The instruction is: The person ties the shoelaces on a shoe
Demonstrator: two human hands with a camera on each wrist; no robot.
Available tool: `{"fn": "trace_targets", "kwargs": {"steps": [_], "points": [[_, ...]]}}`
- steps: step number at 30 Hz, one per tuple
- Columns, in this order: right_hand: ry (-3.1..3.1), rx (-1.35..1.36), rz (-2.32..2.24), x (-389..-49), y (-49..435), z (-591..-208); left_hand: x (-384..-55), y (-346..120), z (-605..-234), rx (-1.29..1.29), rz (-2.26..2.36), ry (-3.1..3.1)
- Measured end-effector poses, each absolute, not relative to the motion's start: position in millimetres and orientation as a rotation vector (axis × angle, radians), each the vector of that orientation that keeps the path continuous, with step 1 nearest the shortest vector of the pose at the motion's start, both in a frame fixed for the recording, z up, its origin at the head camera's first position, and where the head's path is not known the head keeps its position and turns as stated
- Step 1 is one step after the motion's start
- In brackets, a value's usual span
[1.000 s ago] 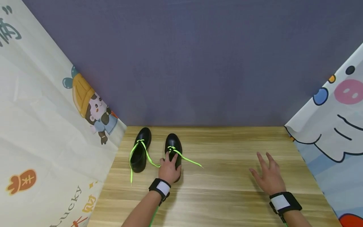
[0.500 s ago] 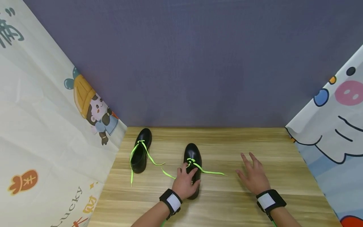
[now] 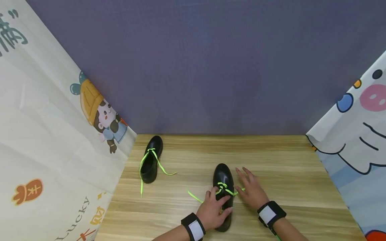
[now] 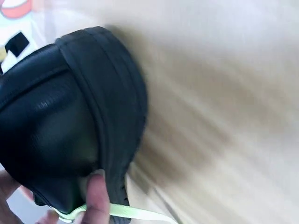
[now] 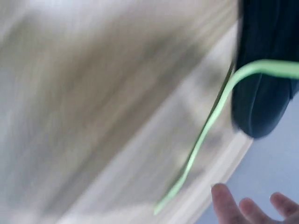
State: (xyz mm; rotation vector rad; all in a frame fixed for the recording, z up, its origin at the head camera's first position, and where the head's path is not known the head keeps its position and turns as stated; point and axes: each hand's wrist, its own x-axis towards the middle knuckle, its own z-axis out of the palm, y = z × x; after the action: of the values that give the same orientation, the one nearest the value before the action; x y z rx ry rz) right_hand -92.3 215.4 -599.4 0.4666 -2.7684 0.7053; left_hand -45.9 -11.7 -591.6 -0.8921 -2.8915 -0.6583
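Observation:
A black leather shoe [image 3: 223,174] with a bright green lace [image 3: 224,189] stands on the wooden table [image 3: 286,157], toe pointing away from me. My left hand [image 3: 217,205] grips it over the laced top and heel end. In the left wrist view a fingertip [image 4: 96,200] presses the shoe [image 4: 56,121] beside the lace [image 4: 135,213]. My right hand [image 3: 248,189] lies open with fingers spread just right of the shoe, over a lace end. The blurred right wrist view shows the shoe [image 5: 264,70], a trailing lace [image 5: 210,126] and straight fingers [image 5: 243,207].
A second black shoe [image 3: 150,162] with loose green laces sits at the back left of the table. Cartoon-printed cloths hang on the left [image 3: 54,150] and the right [image 3: 356,134]. A purple wall [image 3: 196,67] closes the back.
My left hand has dragged the shoe rightward and toward me, away from its mate. The right hand has moved left until it is beside the shoe.

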Motion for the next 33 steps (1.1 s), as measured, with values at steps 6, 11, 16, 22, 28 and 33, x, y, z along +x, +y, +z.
{"fn": "trace_targets", "kwargs": {"steps": [6, 11, 16, 22, 28, 33], "points": [[-2.79, 0.566, 0.886, -82.3, 205.0, -601.3, -44.6, -11.5, -586.8, -0.955, -0.724, -2.858], [-2.809, 0.606, 0.931, -78.4, 200.8, -604.3, -61.1, -17.0, -584.3, -0.715, -0.772, -2.893], [-2.831, 0.603, 0.971, -74.5, 198.6, -605.9, -68.2, -18.8, -590.3, -0.722, -0.862, -2.965], [-2.82, 0.584, 0.968, -69.8, 197.1, -603.5, -64.4, -16.5, -599.7, -0.709, -1.049, -3.035], [-2.91, 0.513, 1.046, -67.0, 199.2, -603.0, -63.4, -15.7, -595.8, -0.627, -1.1, -3.078], [-2.944, 0.476, 1.101, -62.9, 201.8, -607.2, -67.2, -17.6, -595.5, -0.633, -1.063, -3.048]]}}
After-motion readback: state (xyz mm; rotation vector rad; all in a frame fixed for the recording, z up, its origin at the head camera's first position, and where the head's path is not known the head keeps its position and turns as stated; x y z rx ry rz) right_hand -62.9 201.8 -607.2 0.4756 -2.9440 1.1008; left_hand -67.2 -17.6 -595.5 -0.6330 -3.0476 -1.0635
